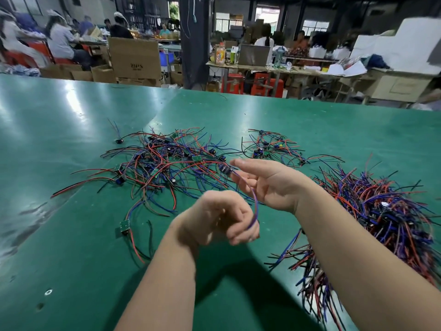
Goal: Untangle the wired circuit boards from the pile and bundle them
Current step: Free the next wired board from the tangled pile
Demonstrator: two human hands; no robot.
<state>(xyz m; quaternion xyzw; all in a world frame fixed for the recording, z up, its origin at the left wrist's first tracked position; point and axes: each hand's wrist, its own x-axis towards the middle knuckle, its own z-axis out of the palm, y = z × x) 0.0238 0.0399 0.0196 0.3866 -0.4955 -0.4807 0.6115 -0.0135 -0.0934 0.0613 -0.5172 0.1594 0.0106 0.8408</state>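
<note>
A tangled pile of wired circuit boards (167,161) with red, blue and black leads lies on the green table (71,235). My left hand (222,218) is raised above the table with curled fingers pinching the lower end of a blue-purple wire (254,201). That wire arches up to a small board (225,168) at my right hand's fingertips. My right hand (265,182) has its fingers stretched out toward the pile, touching the board. A large gathered mass of wired boards (381,211) lies to the right, partly under my right forearm.
A smaller tangle of boards (272,146) sits behind my right hand. One loose board with leads (125,226) lies to the left of my left arm. Beyond the table's far edge are cardboard boxes (134,58), other workbenches and seated people.
</note>
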